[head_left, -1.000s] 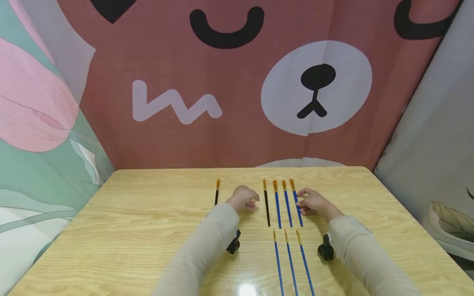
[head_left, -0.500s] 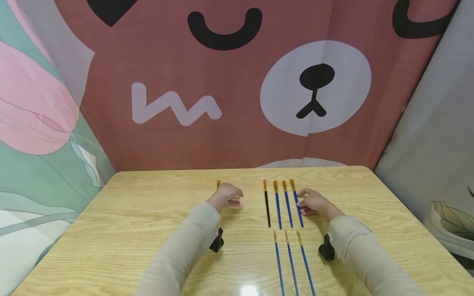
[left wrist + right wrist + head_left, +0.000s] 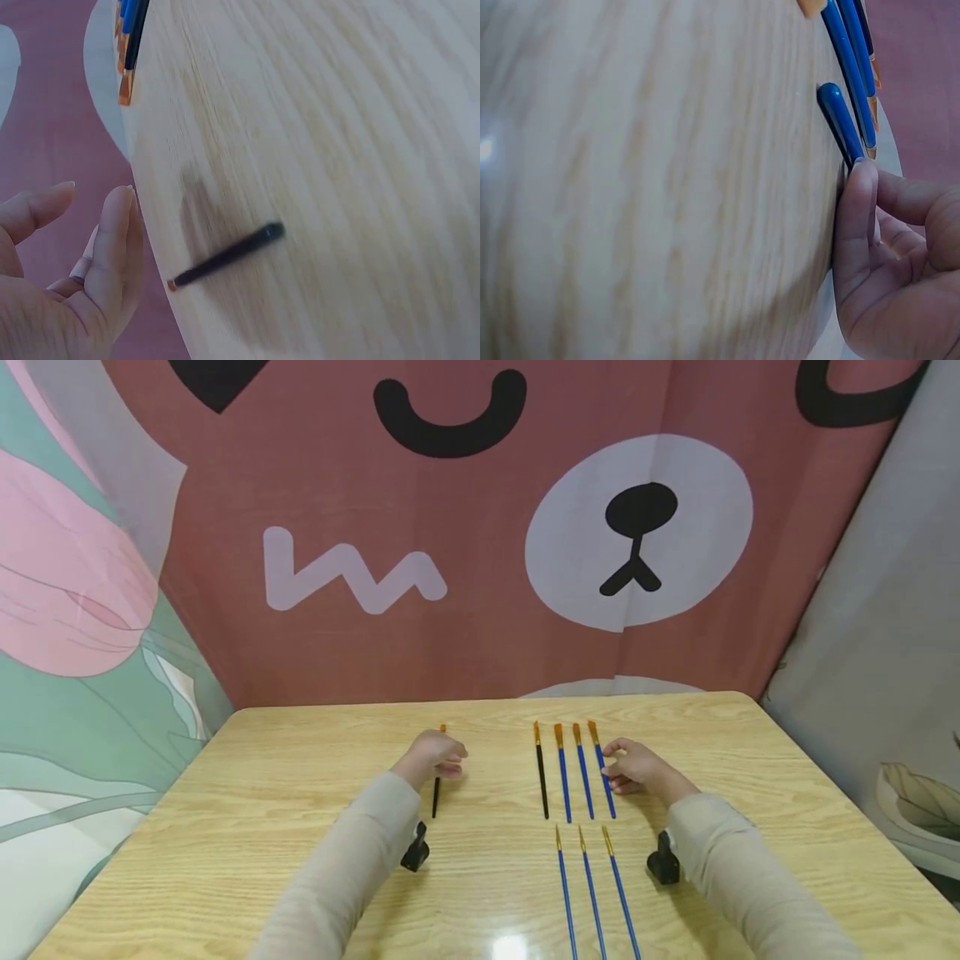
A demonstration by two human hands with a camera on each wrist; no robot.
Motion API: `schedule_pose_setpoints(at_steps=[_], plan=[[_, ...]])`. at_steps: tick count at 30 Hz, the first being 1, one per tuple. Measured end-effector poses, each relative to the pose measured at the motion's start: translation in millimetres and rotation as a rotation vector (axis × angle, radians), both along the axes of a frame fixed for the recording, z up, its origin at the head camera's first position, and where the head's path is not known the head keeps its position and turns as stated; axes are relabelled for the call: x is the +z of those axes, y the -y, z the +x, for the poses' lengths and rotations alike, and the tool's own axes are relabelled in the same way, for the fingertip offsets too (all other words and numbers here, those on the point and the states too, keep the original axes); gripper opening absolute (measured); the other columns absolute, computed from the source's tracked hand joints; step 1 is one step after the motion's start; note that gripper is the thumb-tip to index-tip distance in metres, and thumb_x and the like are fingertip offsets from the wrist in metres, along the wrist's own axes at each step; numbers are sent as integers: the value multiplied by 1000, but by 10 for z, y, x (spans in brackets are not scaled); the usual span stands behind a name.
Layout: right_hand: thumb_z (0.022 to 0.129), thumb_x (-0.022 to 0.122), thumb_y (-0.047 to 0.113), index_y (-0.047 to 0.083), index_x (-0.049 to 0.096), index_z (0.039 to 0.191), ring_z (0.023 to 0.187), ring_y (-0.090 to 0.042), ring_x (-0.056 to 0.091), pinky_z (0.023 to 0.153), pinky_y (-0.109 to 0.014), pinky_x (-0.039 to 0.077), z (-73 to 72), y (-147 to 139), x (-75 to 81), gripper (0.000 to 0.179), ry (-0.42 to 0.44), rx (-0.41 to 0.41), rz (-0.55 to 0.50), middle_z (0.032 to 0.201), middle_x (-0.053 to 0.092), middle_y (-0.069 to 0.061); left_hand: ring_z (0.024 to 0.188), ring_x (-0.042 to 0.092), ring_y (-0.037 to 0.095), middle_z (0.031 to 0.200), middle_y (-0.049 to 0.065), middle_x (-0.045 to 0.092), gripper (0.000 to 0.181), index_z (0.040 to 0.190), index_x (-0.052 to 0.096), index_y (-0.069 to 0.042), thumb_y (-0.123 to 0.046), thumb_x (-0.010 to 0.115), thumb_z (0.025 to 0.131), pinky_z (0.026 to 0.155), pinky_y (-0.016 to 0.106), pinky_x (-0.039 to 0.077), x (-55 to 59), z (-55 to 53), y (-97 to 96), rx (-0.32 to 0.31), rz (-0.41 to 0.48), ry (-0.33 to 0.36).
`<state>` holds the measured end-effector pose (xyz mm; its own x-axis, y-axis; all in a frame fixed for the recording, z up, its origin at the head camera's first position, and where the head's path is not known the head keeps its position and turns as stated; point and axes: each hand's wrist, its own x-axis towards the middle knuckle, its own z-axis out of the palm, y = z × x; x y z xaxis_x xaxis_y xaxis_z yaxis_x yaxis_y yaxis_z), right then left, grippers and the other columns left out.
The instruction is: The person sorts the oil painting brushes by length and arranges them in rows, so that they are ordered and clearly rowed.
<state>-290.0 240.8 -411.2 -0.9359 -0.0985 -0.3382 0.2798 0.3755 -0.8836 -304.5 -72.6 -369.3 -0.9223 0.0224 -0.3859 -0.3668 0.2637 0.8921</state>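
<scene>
My left hand [image 3: 432, 755] is over a lone black paintbrush [image 3: 436, 802] on the table's left half, hiding part of it. In the left wrist view that brush lies apart from the hand, whose fingers are extended with a gap to the thumb. My right hand [image 3: 636, 768] is at the rightmost blue paintbrush [image 3: 607, 795] of the back row. Seen from the right wrist, thumb and fingertips pinch this brush, its blue handle end [image 3: 840, 124] sticking out from them. Beside it lie two blue paintbrushes [image 3: 585, 787] and a black paintbrush [image 3: 542, 787], bristles towards the back.
Three thin blue paintbrushes [image 3: 591, 893] lie in a front row, running out of view at the bottom. The wooden table [image 3: 300, 827] ends at a red-brown bear-print curtain [image 3: 360, 652]. Black wrist-worn devices [image 3: 415, 847] hang below the sleeves.
My left hand has moved left, away from the row, to the lone black paintbrush, whose handle end now shows below it. The right hand has stayed at its blue paintbrush.
</scene>
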Motion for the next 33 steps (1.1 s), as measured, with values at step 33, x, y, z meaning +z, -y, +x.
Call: schedule_pose_setpoints(at_steps=[33], plan=[[84,50,-2,-3,31,118,52,-13,51,50,-26,50,3,-6,18,39,-12,23,22,68,52,-9,56,50,17,65,7,49,34,104,51,10,0,61,73,63,33,53,-103,-8,317,60,-217,4]])
